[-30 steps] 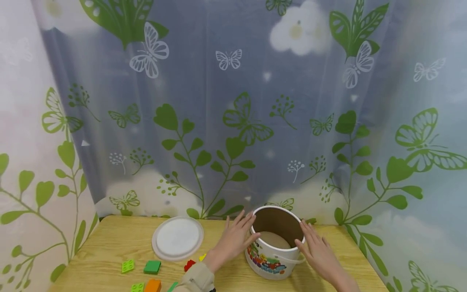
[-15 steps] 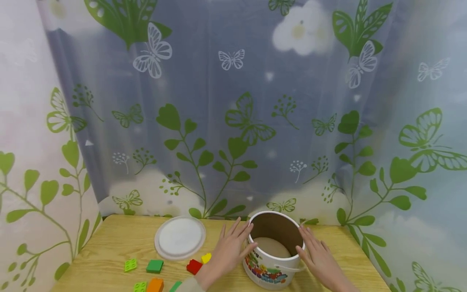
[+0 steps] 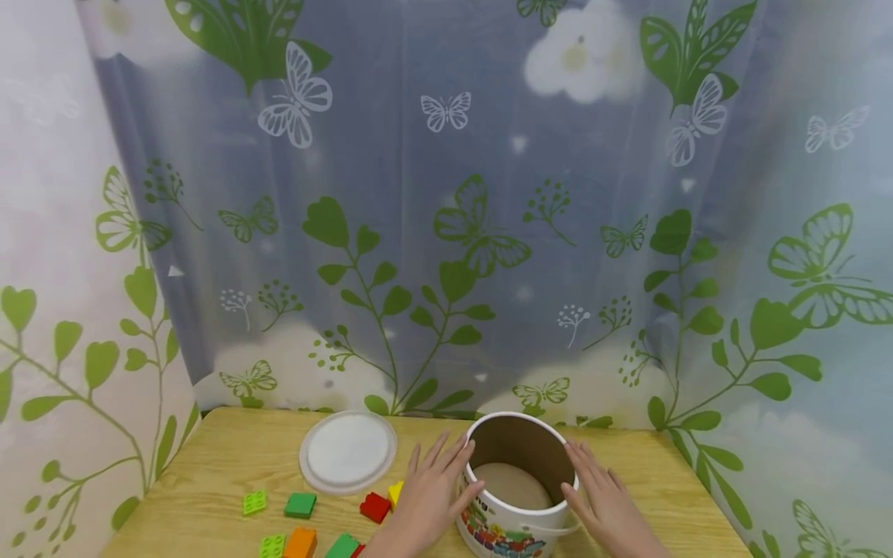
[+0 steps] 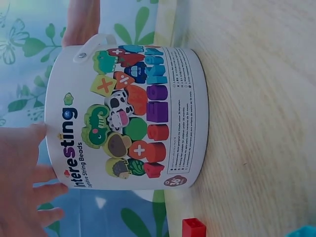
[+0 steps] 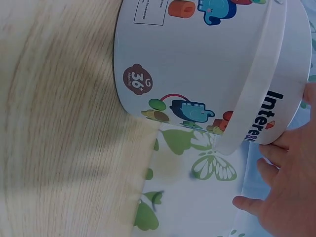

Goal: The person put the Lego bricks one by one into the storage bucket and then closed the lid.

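- White bucket (image 3: 516, 535) stands on the wooden table (image 3: 244, 457), right of centre and near the front edge of the head view; mouth faces up, brown inner wall and bottom visible; its base is cut off by that view's lower border, but the left wrist view shows it meeting the tabletop.
- Left hand (image 3: 429, 494) released, fingers extended; fingertips and thumb touch the left side of the rim.
- Right hand (image 3: 608, 505) likewise released, fingers extended; fingertips and thumb touch the right side of the rim, so that the bucket sits between both palms.
- Handle (image 5: 256, 79), white, lies down against the bucket's outer wall; printing there reads "Interesting", with coloured figures and a round "36" badge.
- White round lid (image 3: 347, 452) lies flat, left of the left hand and apart from it.
- Toy blocks on the table, left of the bucket: red block (image 3: 375, 508) and yellow block (image 3: 395, 494) just beside the left hand; green block (image 3: 300, 505) below the lid; orange block (image 3: 300, 543) nearer the front.
- Patterned curtain (image 3: 391, 155) behind; green leaves, butterflies.
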